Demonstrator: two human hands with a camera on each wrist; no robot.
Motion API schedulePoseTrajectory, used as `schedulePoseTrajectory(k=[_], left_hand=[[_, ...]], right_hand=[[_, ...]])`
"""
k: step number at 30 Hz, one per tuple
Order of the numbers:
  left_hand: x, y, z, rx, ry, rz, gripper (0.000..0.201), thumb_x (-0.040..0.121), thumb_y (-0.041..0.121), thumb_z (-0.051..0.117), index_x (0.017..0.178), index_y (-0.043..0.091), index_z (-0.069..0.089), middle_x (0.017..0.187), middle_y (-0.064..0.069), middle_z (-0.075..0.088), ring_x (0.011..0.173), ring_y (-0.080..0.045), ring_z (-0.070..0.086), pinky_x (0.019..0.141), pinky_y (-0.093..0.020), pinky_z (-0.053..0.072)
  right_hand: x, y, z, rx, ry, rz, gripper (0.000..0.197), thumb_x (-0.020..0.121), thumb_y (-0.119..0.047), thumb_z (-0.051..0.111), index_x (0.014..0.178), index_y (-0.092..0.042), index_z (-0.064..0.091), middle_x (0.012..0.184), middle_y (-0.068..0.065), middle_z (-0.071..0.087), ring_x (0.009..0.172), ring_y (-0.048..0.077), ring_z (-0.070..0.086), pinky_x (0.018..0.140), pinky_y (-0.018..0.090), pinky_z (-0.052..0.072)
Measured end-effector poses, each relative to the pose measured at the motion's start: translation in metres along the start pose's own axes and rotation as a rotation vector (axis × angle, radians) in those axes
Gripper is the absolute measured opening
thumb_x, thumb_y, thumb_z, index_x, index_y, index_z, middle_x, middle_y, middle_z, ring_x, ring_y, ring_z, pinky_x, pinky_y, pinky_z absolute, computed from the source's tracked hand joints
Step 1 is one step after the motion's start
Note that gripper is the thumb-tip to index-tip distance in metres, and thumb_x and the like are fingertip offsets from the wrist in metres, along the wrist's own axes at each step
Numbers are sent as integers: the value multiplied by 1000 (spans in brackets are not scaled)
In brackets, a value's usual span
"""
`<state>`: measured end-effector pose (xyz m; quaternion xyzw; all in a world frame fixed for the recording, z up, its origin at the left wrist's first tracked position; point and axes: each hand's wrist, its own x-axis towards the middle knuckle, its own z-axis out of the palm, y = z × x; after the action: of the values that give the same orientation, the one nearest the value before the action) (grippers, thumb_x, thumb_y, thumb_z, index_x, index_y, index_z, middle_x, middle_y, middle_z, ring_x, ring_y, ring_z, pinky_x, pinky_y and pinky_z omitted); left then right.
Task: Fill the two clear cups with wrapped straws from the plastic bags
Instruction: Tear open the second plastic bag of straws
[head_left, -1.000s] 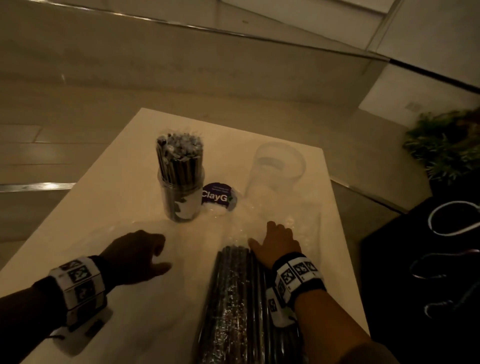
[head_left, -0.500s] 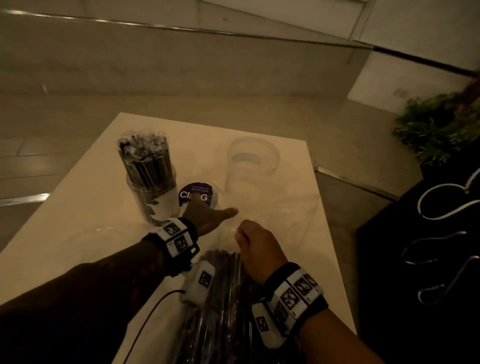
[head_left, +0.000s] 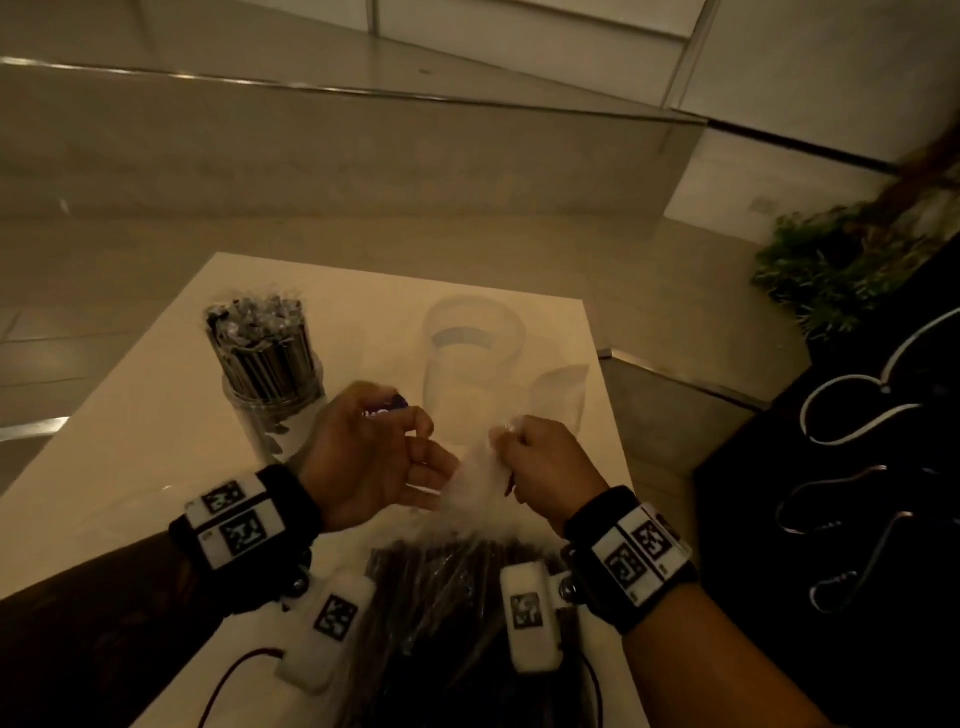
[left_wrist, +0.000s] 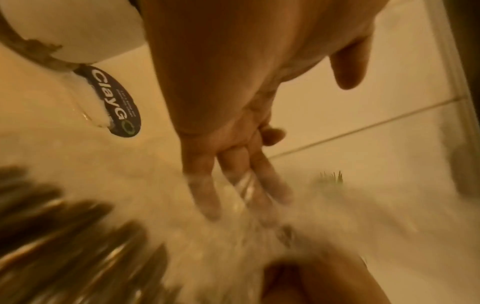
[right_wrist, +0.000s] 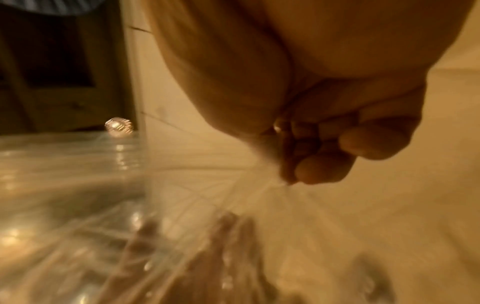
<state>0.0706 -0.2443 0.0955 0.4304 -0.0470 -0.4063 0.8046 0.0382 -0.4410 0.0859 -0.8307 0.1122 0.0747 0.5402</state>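
Observation:
A clear cup (head_left: 270, 384) packed with dark wrapped straws stands at the left of the white table (head_left: 156, 415). An empty clear cup (head_left: 472, 358) stands to its right. A clear plastic bag (head_left: 467, 587) of dark straws lies at the near edge. My right hand (head_left: 511, 441) pinches the bag's loose top and holds it up; plastic fans out from the curled fingers (right_wrist: 322, 172). My left hand (head_left: 431, 462) reaches to the bag's mouth with straight fingers (left_wrist: 207, 197) against the plastic (left_wrist: 259, 236).
A dark round ClayGo sticker (left_wrist: 114, 102) lies on the table, half hidden behind my left hand. The table's right edge (head_left: 608, 415) drops to the floor. A dark bag with white cord handles (head_left: 857, 467) and a green plant (head_left: 831, 270) are on the right.
My left hand has come from the table's left side to the bag's mouth. My right hand has gone from lying on the bag to pinching its top and lifting it.

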Motion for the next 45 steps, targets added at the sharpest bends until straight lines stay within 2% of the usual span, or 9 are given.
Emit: schedulePoseTrajectory(k=[4,11,13,16,20,27,31,38,45], left_hand=[[5,28,14,629,151,62,47,70,59,60,72,12,57,80,-8,58,68,-20,57,62,-32,47],[13,33,34,1079,127,-10,56,83,61,52,85,6,63,70,-7,60,62,-19,57,61,-37,51],[9,37,34,1057,78,-19,60,85,61,49,87,2,63,63,-7,56,55,-18,53,54,-29,46],[0,46,34,977,42,17,44,99,37,39,88,1,64,68,-11,63,59,-24,60,56,-30,50],[-9,54,25,897,154,67,30,99,13,41,87,-7,59,75,-17,63,58,-25,64,52,-30,53],[-20,46,18,840,71,0,37,100,23,42,80,0,62,69,-13,63,59,-21,64,53,-28,53],[-23,46,19,668,-24,-18,25,99,12,41,91,-4,59,81,-14,63,63,-20,63,57,-33,56],[-28,44,12,541,-1,-64,33,100,26,37,79,5,51,79,-19,61,73,-33,62,60,-37,55],[-28,37,13,648,-43,-75,38,97,28,47,70,10,66,73,-15,66,69,-23,67,68,-31,54]], right_hand=[[-11,-9,1,-33,27,-156,42,100,-37,47,72,-6,55,58,8,58,50,11,55,60,27,43],[-20,-22,11,115,-217,-288,17,99,-16,50,111,-17,62,104,-7,68,97,-4,61,83,14,47],[-20,-23,11,161,-196,-361,19,92,-17,56,107,-14,67,105,-4,70,104,7,63,93,25,48],[-24,-38,7,111,-147,-437,13,87,-23,59,78,-15,64,76,-3,63,76,14,57,76,34,46],[-31,-45,-3,-74,-114,-460,25,92,-29,56,76,-10,59,71,4,66,70,30,61,71,44,50],[-40,-45,18,-374,226,-362,30,82,-13,66,62,-18,43,55,-3,45,51,7,42,51,18,32],[-49,-67,35,-198,-15,-310,48,84,-49,66,59,-10,56,49,-3,52,47,6,51,51,22,41],[-46,-66,29,-152,-124,-152,29,90,-5,49,67,-3,66,63,17,68,54,24,65,52,30,49],[-44,-53,50,110,-69,-160,24,89,-8,64,67,3,66,59,15,62,47,17,50,52,28,42]])
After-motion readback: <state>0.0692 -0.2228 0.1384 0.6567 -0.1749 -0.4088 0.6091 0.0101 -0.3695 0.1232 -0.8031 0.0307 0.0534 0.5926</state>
